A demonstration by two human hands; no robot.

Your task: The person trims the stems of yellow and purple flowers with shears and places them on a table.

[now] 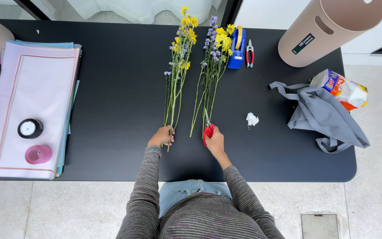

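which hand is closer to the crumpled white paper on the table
Right. The right hand, holding red scissors, sits just left of and below the crumpled white paper. The left hand is farther left, on the stems of the left flower bunch.

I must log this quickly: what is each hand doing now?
Left hand: closed on the left flower bunch stems.
Right hand: holding red-handled scissors.

I see black table (111, 88) with rounded corners, matte top, filling most of view. Below and right of it I see pale grey tiled floor (376, 199), square metal floor hatch (319, 225) set in near bottom edge. At top I see sheer white curtain (142, 9) hanging behind table, dark frame (32, 9) beside it. Light even, soft, few shadows.
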